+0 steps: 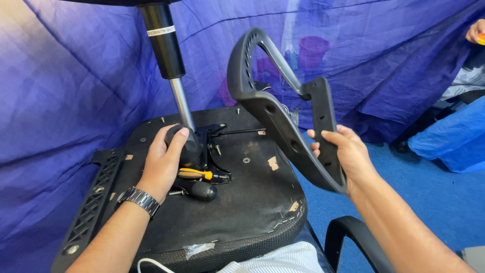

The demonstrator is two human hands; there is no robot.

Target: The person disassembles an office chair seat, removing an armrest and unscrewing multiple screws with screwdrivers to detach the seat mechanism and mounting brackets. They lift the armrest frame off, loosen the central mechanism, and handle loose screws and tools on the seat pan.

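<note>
The left hand (pixel 164 159) had its fingers wrapped around the black base of the metal pole (pixel 178 93) on the upturned chair seat (pixel 237 202). A screwdriver (pixel 199 174) lay just beside it. The right hand (pixel 343 151) gripped the black armrest (pixel 283 111), fingers curled around its edge.

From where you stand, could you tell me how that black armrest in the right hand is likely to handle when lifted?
The armrest probably stays stiff: it keeps its loop shape though the right hand grips only its lower end. It likely feels fairly light, since one hand holds it up and its frame is slotted and open. It may want to twist, as most of it stands above the grip.
</note>
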